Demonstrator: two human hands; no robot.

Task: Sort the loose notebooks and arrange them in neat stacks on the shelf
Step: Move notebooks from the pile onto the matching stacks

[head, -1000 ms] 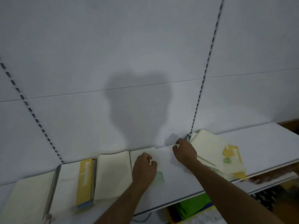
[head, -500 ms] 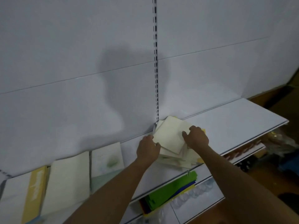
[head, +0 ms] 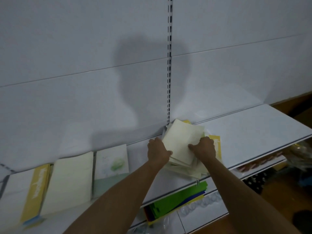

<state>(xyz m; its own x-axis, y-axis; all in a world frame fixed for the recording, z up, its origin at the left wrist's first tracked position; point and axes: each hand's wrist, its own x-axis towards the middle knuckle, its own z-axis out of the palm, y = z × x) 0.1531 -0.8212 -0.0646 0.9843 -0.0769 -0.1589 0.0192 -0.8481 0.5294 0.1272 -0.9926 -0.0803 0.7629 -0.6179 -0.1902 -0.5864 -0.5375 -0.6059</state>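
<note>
Both hands are now gripping the loose pile [head: 181,142], whereas a second ago they were resting curled on the shelf [head: 253,130] to its left. Left hand [head: 157,152] is curling round the pile's left edge, thumb on the top cream notebook. Right hand [head: 203,147] is pinching the right side, fingers bent over the top cover. This pile is lying askew at the foot of the slotted upright [head: 169,65], touching the back panel. Further left, a green-print notebook [head: 111,164], a cream notebook [head: 70,181] and a yellow-striped notebook [head: 36,191] are lying side by side. Green folders [head: 177,198] are sitting on the lower shelf.
</note>
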